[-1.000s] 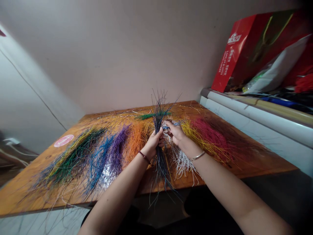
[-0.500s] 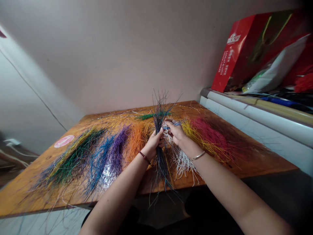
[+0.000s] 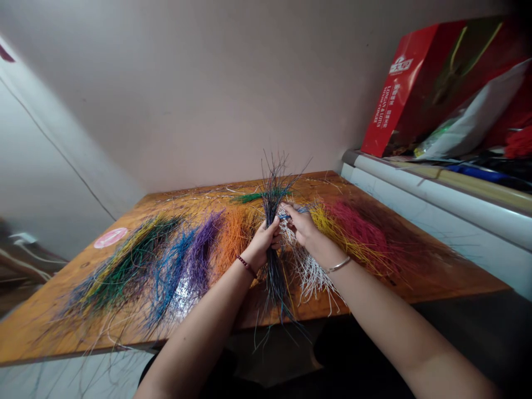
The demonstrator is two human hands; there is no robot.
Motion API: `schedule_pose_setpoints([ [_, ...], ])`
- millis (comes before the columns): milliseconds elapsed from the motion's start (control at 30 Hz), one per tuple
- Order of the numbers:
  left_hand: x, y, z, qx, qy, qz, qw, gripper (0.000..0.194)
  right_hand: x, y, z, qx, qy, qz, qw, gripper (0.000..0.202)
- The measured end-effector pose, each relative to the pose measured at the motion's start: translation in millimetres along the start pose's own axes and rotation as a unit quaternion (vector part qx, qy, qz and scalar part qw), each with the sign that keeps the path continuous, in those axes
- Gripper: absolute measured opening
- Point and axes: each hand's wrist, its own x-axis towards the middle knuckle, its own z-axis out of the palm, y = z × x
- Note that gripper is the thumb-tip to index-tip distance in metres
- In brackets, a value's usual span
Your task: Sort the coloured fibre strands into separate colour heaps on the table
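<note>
My left hand [image 3: 266, 242] is closed round the middle of an upright bundle of dark wires [image 3: 274, 274], whose thin ends fan out above and below the fist. Just right of it, my right hand [image 3: 300, 223] pinches a few blue strands [image 3: 305, 210] that stick out past the fingers. White wires [image 3: 313, 271] lie on the table under my right hand and forearm. To the left of my left hand is a pile of orange wires [image 3: 233, 235]. A small green bunch [image 3: 251, 197] lies behind the dark bundle.
On the wooden table [image 3: 449, 280] lie purple wires [image 3: 201, 249], blue wires [image 3: 168, 280], green-and-yellow wires [image 3: 124, 266], yellow wires [image 3: 332, 230] and pink-red wires [image 3: 359, 227]. A red bag [image 3: 409, 83] stands on the ledge at right. A wall rises behind.
The whole view has shifted slightly. Both hands keep almost the same pose, the left on the dark bundle and the right on the blue strands.
</note>
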Motion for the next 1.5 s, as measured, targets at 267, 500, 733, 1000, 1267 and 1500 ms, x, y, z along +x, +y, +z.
schedule_pose_setpoints([
  [267,0.4,-1.6,-1.5,0.008,-0.005,0.001,1.000,0.048,0.6,-1.3,-1.8,-0.014,-0.009,0.023,1.000,0.037],
  [500,1.8,-4.8,-4.2,0.012,-0.019,0.006,1.000,0.046,1.6,-1.3,-2.4,-0.011,0.014,0.034,0.999,0.031],
  [733,2.1,-4.4,-3.3,-0.001,-0.012,0.004,1.000,0.047,-0.4,-0.8,-0.7,-0.013,0.013,0.014,1.000,0.027],
  [1000,2.7,-4.6,-3.5,0.005,-0.003,0.007,1.000,0.047,-1.3,-1.5,0.3,-0.009,0.021,0.011,1.000,0.025],
  [1267,4.1,-6.0,-5.6,0.004,-0.014,0.010,1.000,0.047,-4.9,-6.0,1.9,0.011,0.012,0.029,0.999,0.024],
  [1500,4.3,-6.0,-5.8,0.000,-0.014,0.006,1.000,0.046,-4.2,-9.0,0.3,-0.039,0.001,0.060,0.997,0.019],
])
